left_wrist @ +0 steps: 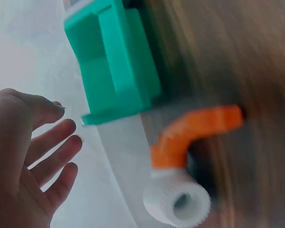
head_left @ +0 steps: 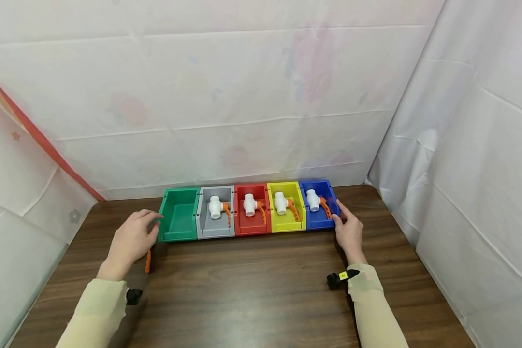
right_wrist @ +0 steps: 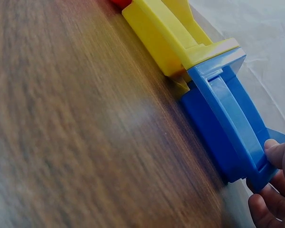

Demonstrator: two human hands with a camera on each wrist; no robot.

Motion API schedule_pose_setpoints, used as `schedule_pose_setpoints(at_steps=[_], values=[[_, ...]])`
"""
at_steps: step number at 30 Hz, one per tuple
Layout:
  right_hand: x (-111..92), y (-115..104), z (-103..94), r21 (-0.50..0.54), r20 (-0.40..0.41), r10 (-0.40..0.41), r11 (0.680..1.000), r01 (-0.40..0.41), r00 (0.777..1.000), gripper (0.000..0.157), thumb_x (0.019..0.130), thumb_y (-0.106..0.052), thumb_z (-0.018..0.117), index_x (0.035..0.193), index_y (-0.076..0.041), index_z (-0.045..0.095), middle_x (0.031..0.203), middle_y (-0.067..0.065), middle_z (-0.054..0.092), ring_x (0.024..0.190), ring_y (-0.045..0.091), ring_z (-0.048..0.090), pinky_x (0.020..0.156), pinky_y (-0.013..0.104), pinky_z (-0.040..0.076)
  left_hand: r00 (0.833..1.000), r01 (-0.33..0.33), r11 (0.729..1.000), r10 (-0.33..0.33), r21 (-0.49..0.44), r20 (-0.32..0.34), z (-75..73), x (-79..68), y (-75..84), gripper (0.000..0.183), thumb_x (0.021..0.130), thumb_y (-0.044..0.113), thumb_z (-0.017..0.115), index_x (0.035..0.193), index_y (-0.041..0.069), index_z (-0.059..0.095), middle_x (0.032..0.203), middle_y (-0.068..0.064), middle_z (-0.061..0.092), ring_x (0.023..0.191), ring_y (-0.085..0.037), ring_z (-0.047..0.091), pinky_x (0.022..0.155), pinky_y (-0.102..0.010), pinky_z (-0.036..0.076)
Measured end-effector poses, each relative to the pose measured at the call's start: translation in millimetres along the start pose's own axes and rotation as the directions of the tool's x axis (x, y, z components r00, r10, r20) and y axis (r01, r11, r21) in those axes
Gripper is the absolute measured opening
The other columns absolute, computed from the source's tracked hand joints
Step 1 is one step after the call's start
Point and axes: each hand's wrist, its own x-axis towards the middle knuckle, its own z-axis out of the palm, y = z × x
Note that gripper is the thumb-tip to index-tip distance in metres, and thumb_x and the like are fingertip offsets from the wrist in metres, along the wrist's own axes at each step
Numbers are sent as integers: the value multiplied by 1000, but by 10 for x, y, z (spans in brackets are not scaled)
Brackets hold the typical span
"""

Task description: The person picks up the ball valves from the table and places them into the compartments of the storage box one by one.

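A row of joined bins holds white ball valves with orange handles. My left hand (head_left: 132,237) is just left of the green bin (head_left: 179,217), fingers loosely bent and gripping nothing; in the left wrist view its fingertips are apart from the bin. Below that hand lies another valve (left_wrist: 178,202), mostly hidden in the head view except its orange handle (head_left: 148,261). On the right, my right hand (head_left: 349,231) pinches the outer wall of the blue bin (right_wrist: 228,126), thumb over the rim and fingers outside. A white valve (head_left: 313,200) lies inside the blue bin.
Between the green and blue bins stand the grey bin (head_left: 216,231), red bin (head_left: 253,228) and yellow bin (head_left: 287,225), each with one valve. The row sits at the back of the wooden table (head_left: 243,290), before a white curtain (head_left: 226,96).
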Motion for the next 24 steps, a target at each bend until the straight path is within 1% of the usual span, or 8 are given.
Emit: schedule_pose_setpoints(at_steps=[5, 7, 9, 12, 15, 18, 21, 24], values=[[7, 0, -16, -5, 6, 3, 1000, -3, 1000, 49, 97, -12, 66, 144, -23, 56, 96, 14, 65, 84, 28, 56, 77, 42, 46, 999, 25, 1000, -25, 6, 32, -6, -86, -130, 21, 91, 6, 65, 111, 3, 72, 111, -17, 64, 91, -33, 58, 65, -52, 52], [5, -5, -19, -9, 8, 1, 1000, -1, 1000, 49, 97, -13, 66, 144, -24, 57, 95, 14, 65, 82, 27, 56, 75, 41, 45, 999, 36, 999, -37, 10, 33, -12, -125, -181, 21, 91, 7, 65, 110, 3, 72, 111, -16, 64, 88, -31, 57, 62, -49, 51], [0, -8, -22, -11, 8, -5, 1000, 5, 1000, 48, 97, -14, 67, 143, -24, 57, 92, 13, 65, 79, 27, 55, 73, 39, 44, 998, 46, 999, -47, 14, 32, -18, -161, -223, 21, 90, 7, 66, 110, 3, 71, 111, -17, 63, 86, -31, 56, 60, -49, 50], [-7, -13, -20, -5, 4, -12, 1000, 12, 1000, 48, 97, -14, 67, 143, -24, 58, 91, 13, 65, 78, 27, 55, 72, 39, 44, 997, 61, 998, -62, 23, 49, -38, -201, -279, 20, 90, 8, 66, 108, 2, 71, 112, -19, 62, 90, -36, 57, 65, -54, 50], [-10, -15, -24, 8, 5, -12, 1000, 12, 1000, 48, 97, -13, 67, 143, -23, 58, 94, 14, 67, 80, 28, 56, 75, 41, 46, 990, 93, 995, -95, 30, 108, -47, -230, -329, 21, 91, 10, 66, 109, 0, 71, 119, -24, 59, 102, -45, 55, 76, -63, 48], [-6, -15, -22, 13, 1, -11, 1000, 11, 1000, 48, 96, -13, 67, 142, -23, 58, 95, 15, 67, 81, 28, 57, 76, 41, 47, 975, 126, 992, -129, 30, 183, -49, -258, -385, 23, 92, 11, 63, 111, -1, 70, 128, -29, 55, 111, -52, 51, 83, -68, 44], [0, -10, -17, 14, -2, -10, 1000, 10, 1000, 48, 96, -13, 67, 142, -24, 58, 94, 15, 66, 81, 28, 56, 76, 41, 46, 959, 132, 991, -137, 36, 246, -41, -290, -438, 25, 91, 11, 62, 112, 0, 70, 132, -32, 52, 114, -56, 49, 87, -70, 42], [2, -2, -11, 11, -1, -11, 1000, 11, 1000, 48, 96, -13, 67, 142, -23, 58, 95, 15, 66, 82, 28, 56, 77, 42, 47, 945, 122, 992, -128, 41, 301, -37, -316, -474, 27, 91, 11, 64, 113, -4, 69, 133, -36, 49, 115, -59, 48, 91, -71, 39]])
